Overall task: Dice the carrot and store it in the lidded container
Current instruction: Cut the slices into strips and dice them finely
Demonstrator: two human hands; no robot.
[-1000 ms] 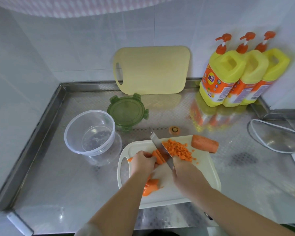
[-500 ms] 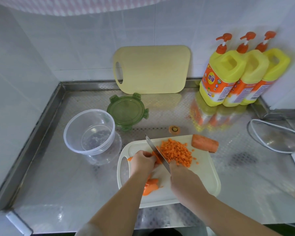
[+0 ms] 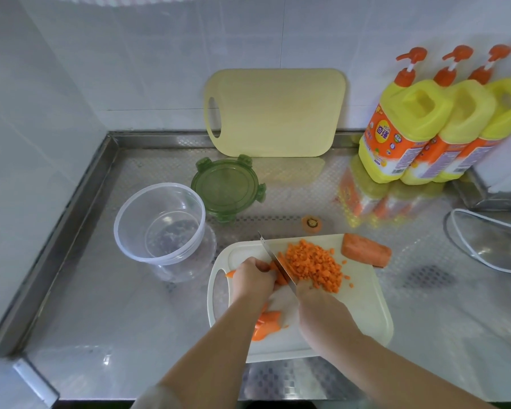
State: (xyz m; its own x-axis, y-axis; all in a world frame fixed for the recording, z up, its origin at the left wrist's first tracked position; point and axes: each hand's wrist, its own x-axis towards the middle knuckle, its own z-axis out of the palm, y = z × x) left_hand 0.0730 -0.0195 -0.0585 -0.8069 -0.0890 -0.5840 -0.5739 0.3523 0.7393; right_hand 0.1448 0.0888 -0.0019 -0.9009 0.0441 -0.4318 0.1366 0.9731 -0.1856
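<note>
A white cutting board (image 3: 363, 308) lies on the steel counter. My left hand (image 3: 252, 278) grips a bundle of carrot strips (image 3: 279, 273) on it. My right hand (image 3: 322, 308) grips the handle of a knife (image 3: 275, 261), whose blade stands against the strips. Right of the blade is a pile of diced carrot (image 3: 314, 264). A whole carrot chunk (image 3: 366, 250) lies at the board's far right corner. More carrot slices (image 3: 266, 329) lie under my left forearm. A clear round container (image 3: 160, 225) stands to the left, its green lid (image 3: 227, 190) beside it.
A yellow cutting board (image 3: 275, 113) leans on the back wall. Three yellow detergent bottles (image 3: 410, 131) stand at the back right. A carrot end (image 3: 311, 223) lies on the counter behind the board. A glass lid (image 3: 490, 240) rests at the right edge.
The knife has kept chopping and stepped leftward along the strips. The diced pile has grown slightly. My left hand has stayed in place.
</note>
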